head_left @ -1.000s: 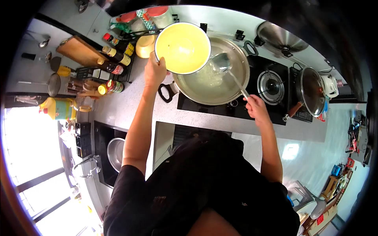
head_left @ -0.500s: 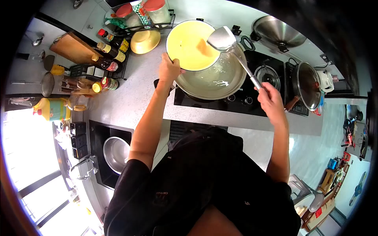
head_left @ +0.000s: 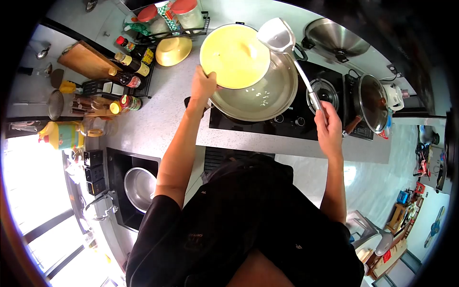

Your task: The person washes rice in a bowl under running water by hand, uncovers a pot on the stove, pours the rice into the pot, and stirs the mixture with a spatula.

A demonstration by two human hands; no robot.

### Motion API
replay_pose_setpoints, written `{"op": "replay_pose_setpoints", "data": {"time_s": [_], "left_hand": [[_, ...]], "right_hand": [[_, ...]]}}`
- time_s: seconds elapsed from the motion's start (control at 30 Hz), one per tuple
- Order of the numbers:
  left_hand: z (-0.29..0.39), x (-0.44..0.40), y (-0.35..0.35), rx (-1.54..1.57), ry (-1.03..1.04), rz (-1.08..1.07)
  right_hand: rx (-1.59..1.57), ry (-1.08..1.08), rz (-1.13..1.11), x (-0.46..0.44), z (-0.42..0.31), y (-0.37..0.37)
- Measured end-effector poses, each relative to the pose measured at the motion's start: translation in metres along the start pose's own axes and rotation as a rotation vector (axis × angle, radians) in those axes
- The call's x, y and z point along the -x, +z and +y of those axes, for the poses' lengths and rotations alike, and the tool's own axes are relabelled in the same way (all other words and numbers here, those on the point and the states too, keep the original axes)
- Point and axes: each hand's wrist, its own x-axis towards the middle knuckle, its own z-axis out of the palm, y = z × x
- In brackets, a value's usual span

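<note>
A yellow bowl (head_left: 234,57) is gripped at its lower left rim by my left hand (head_left: 203,86), which holds it over the left part of a wide metal wok (head_left: 267,98). Clear liquid with bright reflections shows in the wok. My right hand (head_left: 329,123) is closed round the handle of a metal spatula (head_left: 277,36). The spatula's blade is raised above the wok's far rim, against the right edge of the bowl.
A second yellow bowl (head_left: 173,51) lies by the bottles at the left. Right of the wok are a bare burner (head_left: 323,94) and a lidded pan (head_left: 374,104). A metal pot (head_left: 140,189) sits in the sink (head_left: 118,165). A large lid (head_left: 334,38) hangs on the back wall.
The spatula has come up out of the wok to the bowl's right edge, its blade now pointing up. The bowl has moved right over the wok, and the view has shifted slightly.
</note>
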Motion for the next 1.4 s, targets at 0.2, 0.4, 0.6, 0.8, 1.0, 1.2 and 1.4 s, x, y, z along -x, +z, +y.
{"op": "replay_pose_setpoints", "data": {"time_s": [0.2, 0.4, 0.6, 0.8, 1.0, 1.2, 1.4], "left_hand": [[-0.008, -0.02, -0.027, 0.177, 0.036, 0.117], [0.006, -0.008, -0.043, 0.216, 0.028, 0.143], [-0.002, -0.006, -0.064, 0.086, -0.009, 0.13], [0.002, 0.001, -0.072, -0.405, 0.131, 0.258], [-0.002, 0.0, -0.064, -0.613, 0.222, 0.362], [-0.023, -0.01, -0.021, -0.513, 0.158, 0.142], [-0.02, 0.0, 0.014, -0.134, -0.031, -0.103]], "right_hand": [[0.026, 0.076, 0.013, 0.001, 0.028, 0.002], [0.145, 0.211, -0.091, -0.01, 0.062, 0.035], [-0.107, 0.48, -0.245, -0.021, 0.087, 0.056], [-0.528, 0.665, -0.349, -0.022, 0.081, 0.049], [-0.523, 0.576, -0.296, -0.018, 0.04, 0.023], [-0.428, 0.496, -0.319, -0.025, -0.011, -0.004], [-0.082, 0.246, -0.261, -0.022, -0.016, 0.008]]}}
